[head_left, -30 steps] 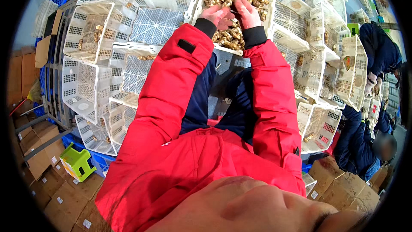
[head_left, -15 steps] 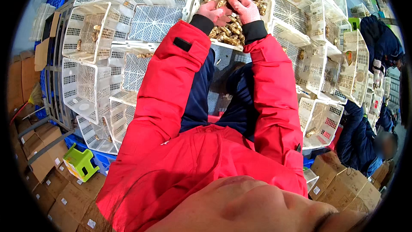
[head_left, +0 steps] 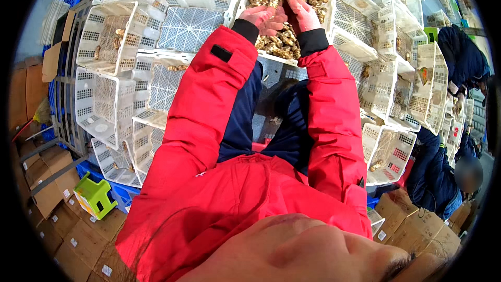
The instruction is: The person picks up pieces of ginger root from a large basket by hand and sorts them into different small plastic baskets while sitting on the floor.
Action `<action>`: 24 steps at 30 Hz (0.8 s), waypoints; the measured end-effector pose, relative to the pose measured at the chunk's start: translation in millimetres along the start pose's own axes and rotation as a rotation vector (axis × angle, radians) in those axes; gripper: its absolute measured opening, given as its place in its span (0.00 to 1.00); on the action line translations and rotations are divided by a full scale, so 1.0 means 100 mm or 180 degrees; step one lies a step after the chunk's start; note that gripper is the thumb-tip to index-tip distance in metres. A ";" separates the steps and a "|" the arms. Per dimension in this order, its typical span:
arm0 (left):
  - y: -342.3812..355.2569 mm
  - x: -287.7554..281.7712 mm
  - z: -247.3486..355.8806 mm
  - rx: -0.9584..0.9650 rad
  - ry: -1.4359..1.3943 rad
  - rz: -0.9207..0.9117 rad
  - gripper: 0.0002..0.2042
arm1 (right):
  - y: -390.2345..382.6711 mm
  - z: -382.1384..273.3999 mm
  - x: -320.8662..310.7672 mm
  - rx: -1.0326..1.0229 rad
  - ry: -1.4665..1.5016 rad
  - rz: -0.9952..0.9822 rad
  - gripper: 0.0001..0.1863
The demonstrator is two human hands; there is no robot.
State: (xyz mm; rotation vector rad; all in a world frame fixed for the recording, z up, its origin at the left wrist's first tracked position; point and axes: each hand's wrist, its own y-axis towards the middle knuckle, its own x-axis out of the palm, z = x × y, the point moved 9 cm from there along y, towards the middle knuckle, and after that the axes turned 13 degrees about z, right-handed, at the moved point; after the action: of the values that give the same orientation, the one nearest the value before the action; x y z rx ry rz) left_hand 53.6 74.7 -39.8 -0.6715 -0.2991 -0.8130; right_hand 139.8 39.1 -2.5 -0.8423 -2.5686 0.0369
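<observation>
Brown-and-cream, stubby, mushroom-like pieces [head_left: 279, 47] are heaped in a white, rectangular, perforated plastic crate [head_left: 328, 11], by whose walls the loose pile is presumably kept from rolling away; the crate is set just beyond the dark blue trousered legs [head_left: 242, 112], probably so that its whole width can be reached without stretching. White lattice-floored crates, one left [head_left: 190, 28] and one right [head_left: 355, 20] of the filled crate, are ranged close beside it, likely for short reaches. The left hand [head_left: 267, 21] is held over the heap with its fingers loosely extended toward the right hand [head_left: 305, 15], which is turned on edge, its palm side shaded; it seems that small pieces could be cupped between them, though whether anything is gripped by either cannot be told. Compared with half a second earlier, the right hand has been rolled more upright; the crates are left unmoved.
</observation>
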 end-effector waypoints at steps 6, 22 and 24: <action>-0.10 0.22 0.03 0.0070 0.0142 0.0126 0.16 | -0.05 -0.02 -0.08 0.0083 0.0112 0.0017 0.19; -0.03 0.10 -0.08 0.0012 -0.0011 0.0556 0.22 | 0.00 0.08 -0.08 0.0111 -0.0149 0.0006 0.21; 0.01 -0.01 -0.09 0.0103 0.0079 0.0762 0.19 | -0.02 0.11 -0.08 0.0214 -0.0126 0.0261 0.22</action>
State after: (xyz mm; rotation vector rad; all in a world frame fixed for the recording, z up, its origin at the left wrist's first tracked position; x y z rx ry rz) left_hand 53.6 69.6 -47.2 -0.6524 -0.2041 -0.5862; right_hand 139.9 34.4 -15.5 -0.9298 -2.5529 0.1650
